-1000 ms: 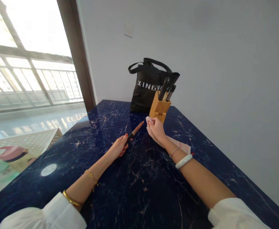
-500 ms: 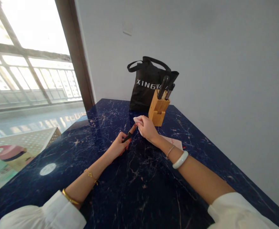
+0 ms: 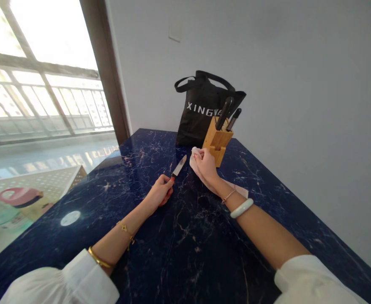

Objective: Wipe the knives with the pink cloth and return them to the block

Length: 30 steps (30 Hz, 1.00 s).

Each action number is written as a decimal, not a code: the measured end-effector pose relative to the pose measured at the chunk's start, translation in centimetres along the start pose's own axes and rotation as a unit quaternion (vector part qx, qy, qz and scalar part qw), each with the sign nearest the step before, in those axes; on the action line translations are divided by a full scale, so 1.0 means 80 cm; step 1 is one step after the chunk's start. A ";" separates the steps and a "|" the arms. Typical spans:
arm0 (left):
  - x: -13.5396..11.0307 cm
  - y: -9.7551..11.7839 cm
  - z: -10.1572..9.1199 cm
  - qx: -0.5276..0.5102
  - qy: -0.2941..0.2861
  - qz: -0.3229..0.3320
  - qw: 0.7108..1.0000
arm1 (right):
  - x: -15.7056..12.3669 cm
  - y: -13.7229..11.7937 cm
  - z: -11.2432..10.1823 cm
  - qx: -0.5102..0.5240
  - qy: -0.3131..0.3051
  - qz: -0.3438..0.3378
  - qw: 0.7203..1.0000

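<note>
My left hand (image 3: 160, 193) is closed round the handle of a small knife (image 3: 179, 166), whose blade points up and away over the dark blue marble table (image 3: 185, 253). Just right of the blade tip, my right hand (image 3: 204, 166) is closed on a white cloth (image 3: 194, 153). The cloth sits a short gap from the blade, not touching it. Right behind that hand stands a wooden knife block (image 3: 217, 141) with two black-handled knives (image 3: 225, 113) in it.
A black tote bag (image 3: 204, 109) with white lettering stands against the grey wall behind the block. A pale cloth or paper (image 3: 238, 191) lies under my right forearm. A large window with a dark frame runs along the left edge of the table.
Half a second ago my right hand had the cloth on the blade tip; it has since drawn off to the right, leaving the blade bare and shiny.
</note>
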State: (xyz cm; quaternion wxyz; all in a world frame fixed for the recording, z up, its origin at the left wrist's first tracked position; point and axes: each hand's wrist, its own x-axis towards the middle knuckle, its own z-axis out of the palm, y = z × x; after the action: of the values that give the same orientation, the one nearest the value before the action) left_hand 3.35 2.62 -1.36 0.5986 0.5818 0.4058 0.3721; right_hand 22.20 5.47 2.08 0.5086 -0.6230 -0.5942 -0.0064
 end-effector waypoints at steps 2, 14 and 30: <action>0.000 0.000 0.000 -0.004 0.010 0.000 1.000 | -0.001 -0.003 -0.001 0.010 -0.020 -0.020 1.000; -0.001 0.000 0.002 0.075 -0.012 0.019 0.997 | -0.065 -0.045 0.000 0.036 -0.158 -0.097 0.982; -0.015 0.015 0.006 0.040 -0.030 0.009 0.999 | -0.077 -0.050 -0.014 0.023 -0.151 -0.086 0.985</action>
State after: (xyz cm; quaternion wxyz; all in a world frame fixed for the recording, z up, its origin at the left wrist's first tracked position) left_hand 3.36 1.36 -0.09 0.5835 0.6199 0.3972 0.3427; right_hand 18.04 -0.67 1.33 0.4247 -0.5517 -0.7154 0.0582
